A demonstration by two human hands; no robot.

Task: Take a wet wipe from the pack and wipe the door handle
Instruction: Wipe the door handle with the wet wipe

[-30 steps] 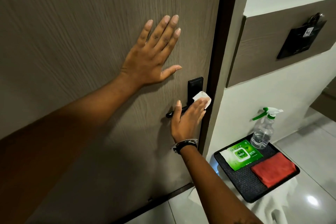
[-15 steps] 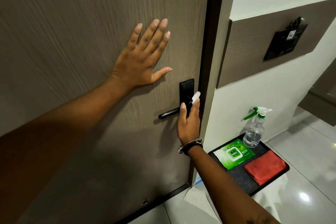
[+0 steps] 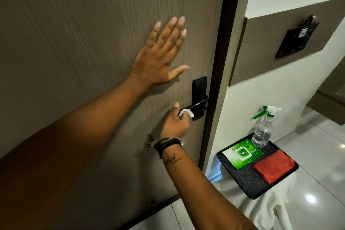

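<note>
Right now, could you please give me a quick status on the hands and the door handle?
Left hand flat on door. Right hand gripping wet wipe around free end of door handle. Nothing in the way.

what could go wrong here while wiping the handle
1. The right hand pinches only a small bunched wipe at the tip of the handle; it may slip and leave the rest unwiped.
2. Pressing the lever down may unlatch the door, which the left hand leans on.
</note>
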